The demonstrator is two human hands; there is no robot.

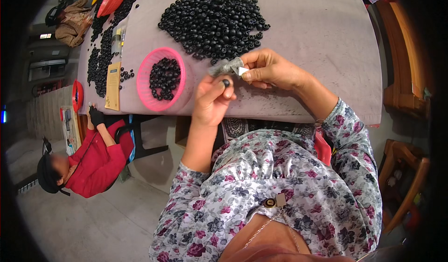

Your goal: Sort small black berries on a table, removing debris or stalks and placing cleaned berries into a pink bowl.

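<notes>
My left hand [210, 101] is raised just over the table's near edge. Its fingers are closed, pinching a small round black piece [226, 83] that looks like a bead or knob. Close by on the right, my right hand [275, 70] grips a crumpled grey piece of material [229, 66] with a small white flap [243, 71] by the thumb. The grey material reaches over the left fingers; I cannot tell whether it touches the black piece. Beyond both hands lies a large heap of similar black pieces [214, 19]. A pink plastic basket [140, 77] holding several more stands to the left.
A brown flat packet [113, 85] lies left of the basket, near scattered black pieces [99, 68]. Red baskets [112, 0] stand at the far left. A person in red [100, 161] sits at left; another person [72, 24] is farther off. Wooden chairs [403, 182] flank the right.
</notes>
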